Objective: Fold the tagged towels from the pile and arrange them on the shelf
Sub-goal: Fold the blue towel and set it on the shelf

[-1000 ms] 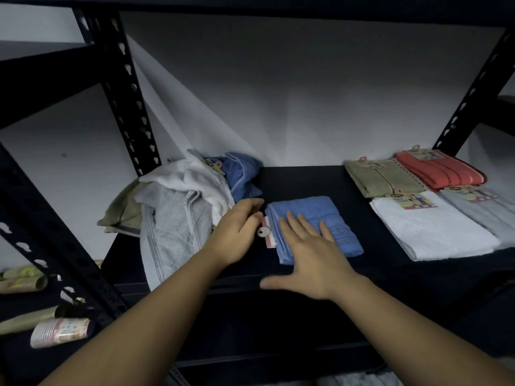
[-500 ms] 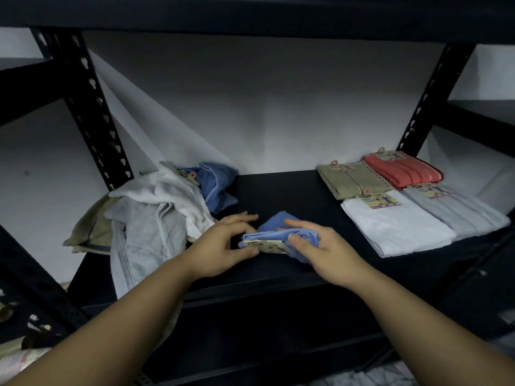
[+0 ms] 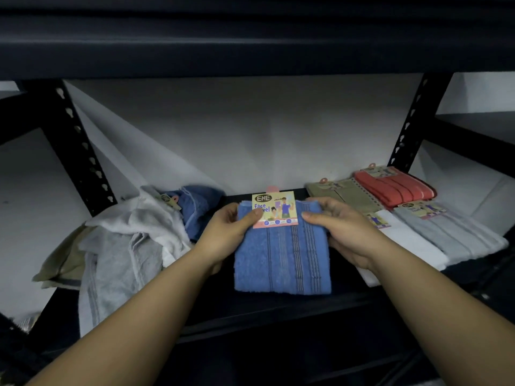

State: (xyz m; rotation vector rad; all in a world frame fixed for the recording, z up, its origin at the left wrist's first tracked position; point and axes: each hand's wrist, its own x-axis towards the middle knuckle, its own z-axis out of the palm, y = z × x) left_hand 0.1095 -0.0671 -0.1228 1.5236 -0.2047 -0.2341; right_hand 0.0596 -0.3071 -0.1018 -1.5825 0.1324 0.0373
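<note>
Folded blue towel (image 3: 281,257) held up over the shelf (image 3: 267,305).
Left hand (image 3: 225,232) and right hand (image 3: 342,232) pinch its top corners; their fingers hide behind it, a thumb covering part of the tag (image 3: 274,208).

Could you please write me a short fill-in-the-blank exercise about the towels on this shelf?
1. Both the left hand and the right hand grip a folded towel whose colour is ____.
2. The card tag on it reads "____ Towel".
3. The unfolded pile lies to the person's ____.
4. Behind the light grey towel lies a folded towel coloured ____.

Missing words: blue; Face; left; red
</note>
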